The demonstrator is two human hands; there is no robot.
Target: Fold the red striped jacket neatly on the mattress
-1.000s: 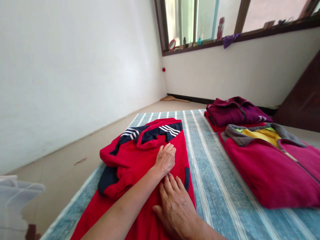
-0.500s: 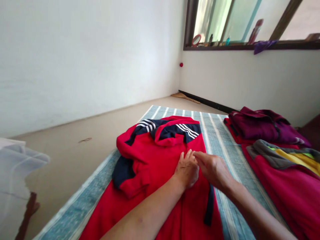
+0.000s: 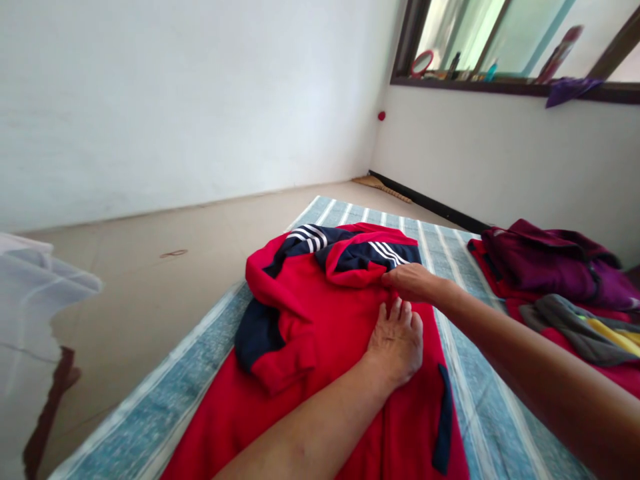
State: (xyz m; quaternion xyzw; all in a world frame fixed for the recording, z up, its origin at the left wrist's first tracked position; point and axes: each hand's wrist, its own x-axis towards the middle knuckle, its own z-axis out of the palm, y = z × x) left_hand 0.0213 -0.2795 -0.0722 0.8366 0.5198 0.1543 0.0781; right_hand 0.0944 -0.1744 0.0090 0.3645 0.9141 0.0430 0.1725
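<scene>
A red jacket point(image 3: 330, 313) with navy panels and white stripes lies on the striped cloth, its sleeves folded in over the front. My left hand point(image 3: 397, 341) rests palm down on the jacket's front, fingers slightly apart and bent towards the fabric. Just beyond it, my right hand point(image 3: 411, 281) is closed in a pinch at the jacket's upper front, beside a folded cuff. Its fingertips touch the red fabric; whether they hold a zip pull is too small to tell. A navy strip point(image 3: 442, 420) lies along the jacket's right side.
Folded clothes lie to the right: a purple garment point(image 3: 555, 263) and a grey-and-yellow one point(image 3: 575, 330). The blue striped cloth point(image 3: 165, 380) ends at the tiled floor point(image 3: 135, 287). White translucent material point(image 3: 30, 320) hangs at left. A broom point(image 3: 383, 188) lies by the wall.
My right hand has moved up the jacket, away from my left hand, which it was touching. My left hand stays on the jacket's front. The view has shifted slightly.
</scene>
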